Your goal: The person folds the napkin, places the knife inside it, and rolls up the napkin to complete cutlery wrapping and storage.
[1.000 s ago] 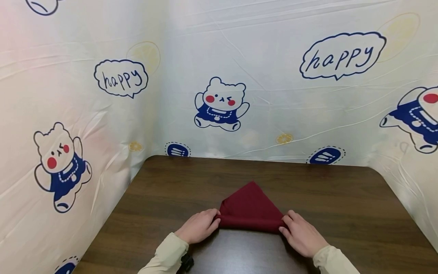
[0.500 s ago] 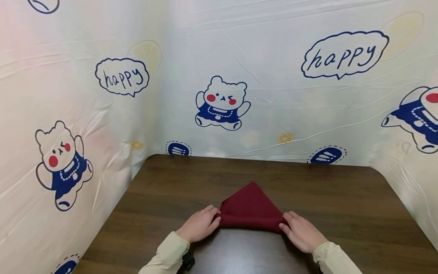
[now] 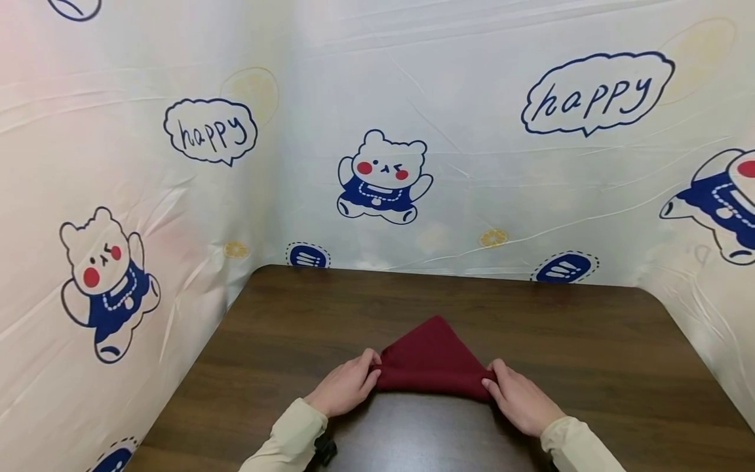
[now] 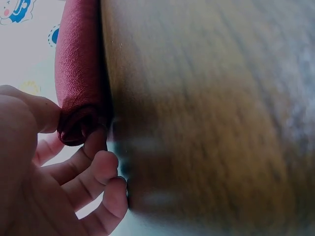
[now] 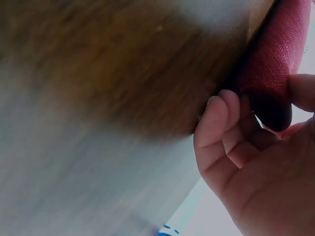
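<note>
A dark red cloth point(image 3: 433, 357) lies on the brown table, its near edge rolled into a thick tube and its far part a flat triangle pointing away. My left hand point(image 3: 344, 385) grips the left end of the roll. In the left wrist view the thumb and fingers pinch the spiral end of the cloth point(image 4: 81, 64). My right hand point(image 3: 523, 398) holds the right end between thumb and fingers. The right wrist view shows that end of the cloth point(image 5: 270, 64) between the thumb and curled fingers, its tip in shadow.
The wood-grain table point(image 3: 330, 301) extends around the cloth on all sides. A pale curtain point(image 3: 483, 170) printed with bears and "happy" bubbles hangs behind the table and along both sides. Something small and black point(image 3: 324, 450) sits at the left wrist.
The rolled edge has turned slightly away from me, and the triangle's far tip sits a little nearer. Both hands have shifted their fingers slightly while keeping the roll's ends.
</note>
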A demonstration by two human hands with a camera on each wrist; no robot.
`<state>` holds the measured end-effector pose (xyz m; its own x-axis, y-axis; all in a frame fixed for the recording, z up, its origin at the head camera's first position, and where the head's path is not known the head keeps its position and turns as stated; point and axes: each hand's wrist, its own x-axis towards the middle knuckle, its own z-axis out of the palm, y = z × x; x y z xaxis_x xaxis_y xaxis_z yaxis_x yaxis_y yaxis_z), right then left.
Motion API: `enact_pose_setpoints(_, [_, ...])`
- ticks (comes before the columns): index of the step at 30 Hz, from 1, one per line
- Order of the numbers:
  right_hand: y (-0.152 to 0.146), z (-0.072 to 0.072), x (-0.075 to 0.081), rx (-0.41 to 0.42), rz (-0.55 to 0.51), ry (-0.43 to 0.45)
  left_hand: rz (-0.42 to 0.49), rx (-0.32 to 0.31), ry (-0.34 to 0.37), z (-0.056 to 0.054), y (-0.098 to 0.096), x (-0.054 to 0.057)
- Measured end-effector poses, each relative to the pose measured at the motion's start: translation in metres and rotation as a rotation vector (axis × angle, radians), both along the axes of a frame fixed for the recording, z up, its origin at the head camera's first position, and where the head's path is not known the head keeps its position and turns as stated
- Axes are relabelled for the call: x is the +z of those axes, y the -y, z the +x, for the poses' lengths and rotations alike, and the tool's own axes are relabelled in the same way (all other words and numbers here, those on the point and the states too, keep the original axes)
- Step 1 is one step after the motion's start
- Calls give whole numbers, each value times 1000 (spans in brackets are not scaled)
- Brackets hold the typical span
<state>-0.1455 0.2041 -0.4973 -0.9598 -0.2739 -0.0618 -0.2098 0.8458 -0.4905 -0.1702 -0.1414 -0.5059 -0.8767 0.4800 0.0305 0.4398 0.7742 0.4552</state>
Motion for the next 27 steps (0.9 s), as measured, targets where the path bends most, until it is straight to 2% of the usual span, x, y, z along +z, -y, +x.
enact_pose_setpoints(15, [2,-5,0,-21,-43,14,46,8,8,-4,0,1])
enact_pose_setpoints(27, [3,-6,6,-79,-33,33,31,92,-35,-1,-4,1])
